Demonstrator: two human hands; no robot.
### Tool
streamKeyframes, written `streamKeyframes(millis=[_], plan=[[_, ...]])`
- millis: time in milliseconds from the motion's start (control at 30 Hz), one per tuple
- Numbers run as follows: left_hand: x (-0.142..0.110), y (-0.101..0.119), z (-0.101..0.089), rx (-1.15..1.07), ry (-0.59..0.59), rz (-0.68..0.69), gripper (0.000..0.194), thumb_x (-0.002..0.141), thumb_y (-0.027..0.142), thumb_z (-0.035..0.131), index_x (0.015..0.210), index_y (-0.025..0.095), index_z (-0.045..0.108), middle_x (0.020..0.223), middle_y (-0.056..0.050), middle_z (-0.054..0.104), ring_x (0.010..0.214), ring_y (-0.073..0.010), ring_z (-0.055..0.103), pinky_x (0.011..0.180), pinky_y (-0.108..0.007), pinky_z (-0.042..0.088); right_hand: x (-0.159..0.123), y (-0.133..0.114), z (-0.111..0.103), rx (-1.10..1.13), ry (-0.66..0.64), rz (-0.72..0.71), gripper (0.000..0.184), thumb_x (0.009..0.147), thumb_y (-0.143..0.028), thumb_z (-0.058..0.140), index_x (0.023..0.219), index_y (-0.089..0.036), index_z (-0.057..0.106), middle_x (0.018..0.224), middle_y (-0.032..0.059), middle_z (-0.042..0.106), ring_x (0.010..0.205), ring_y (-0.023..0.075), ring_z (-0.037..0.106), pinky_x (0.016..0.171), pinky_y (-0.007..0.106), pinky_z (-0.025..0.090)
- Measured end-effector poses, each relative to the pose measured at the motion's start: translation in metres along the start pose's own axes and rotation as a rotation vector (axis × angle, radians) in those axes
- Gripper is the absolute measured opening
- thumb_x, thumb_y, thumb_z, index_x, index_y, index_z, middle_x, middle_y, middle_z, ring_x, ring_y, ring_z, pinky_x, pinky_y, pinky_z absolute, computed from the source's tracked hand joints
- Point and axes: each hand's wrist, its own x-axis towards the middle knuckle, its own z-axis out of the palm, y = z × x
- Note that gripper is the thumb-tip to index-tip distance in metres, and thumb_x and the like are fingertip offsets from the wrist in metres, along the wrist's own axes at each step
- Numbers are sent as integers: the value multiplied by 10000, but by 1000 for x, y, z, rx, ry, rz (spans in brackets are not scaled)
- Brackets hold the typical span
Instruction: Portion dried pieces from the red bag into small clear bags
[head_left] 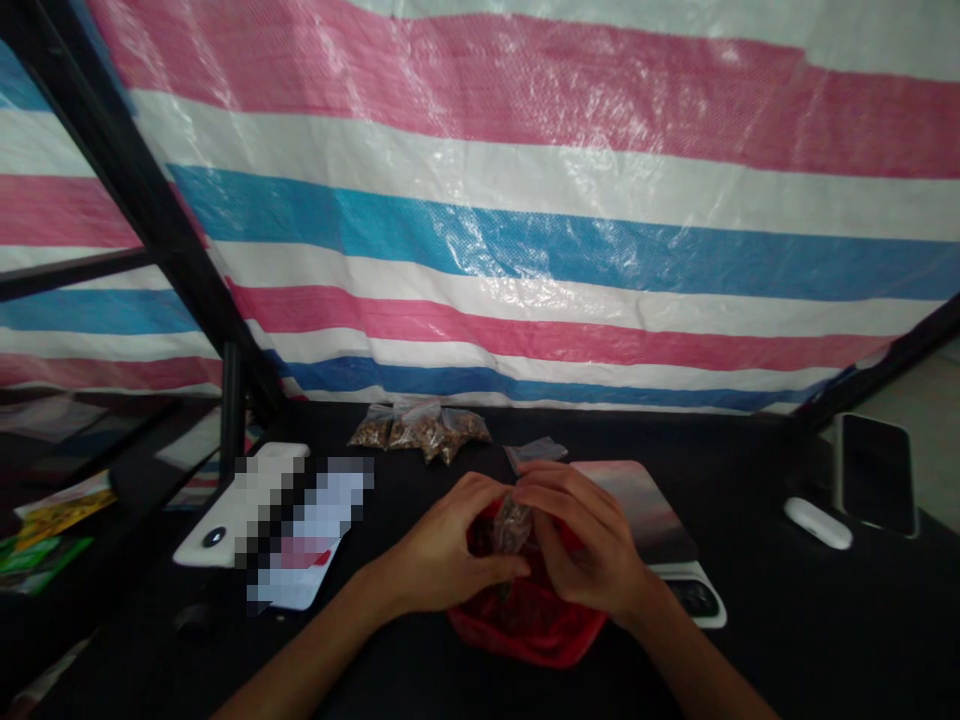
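Observation:
Between my hands is a small clear plastic bag (512, 527) with brownish bits in it, held over a red container (529, 630). My left hand (442, 545) grips the bag's left side, thumb at the bottom and fingers curled behind. My right hand (589, 535) pinches the bag near its top with bent fingers. The red container's contents are mostly hidden by my hands and shadow. Beyond them, several filled small plastic bags (431, 435) lie in a group at the back of the black table. A flat clear bag (536, 453) lies just behind my right hand.
Two phones, a white one (259, 500) and a lit one (311, 540), lie at left. A phone (694, 592) and a shiny flat sheet (637, 505) sit right of my hand. Farther right are a white earbud case (817, 523) and a dark-screened phone (875, 475). Striped sheeting (525, 230) hangs behind.

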Motion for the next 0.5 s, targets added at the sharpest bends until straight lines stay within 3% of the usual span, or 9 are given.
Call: streamKeyframes(millis=[200, 500], plan=[[1, -4, 0, -25, 7, -54, 444, 728, 290, 860, 1124, 220, 671, 1188, -56, 608, 1080, -219, 600, 1011, -360, 479, -2, 2, 4, -2, 44, -86, 541, 795, 58, 535, 1256, -212, 622, 1112, 111, 720, 1123, 251, 681, 918, 422, 608], [4, -10, 0, 3, 29, -27, 353, 774, 319, 828, 1086, 225, 694, 1176, -54, 607, 1099, -222, 593, 1038, -366, 461, -1, -3, 0, 0, 53, -92, 499, 780, 38, 566, 1214, -196, 643, 1136, 118, 719, 1140, 272, 663, 934, 455, 579]])
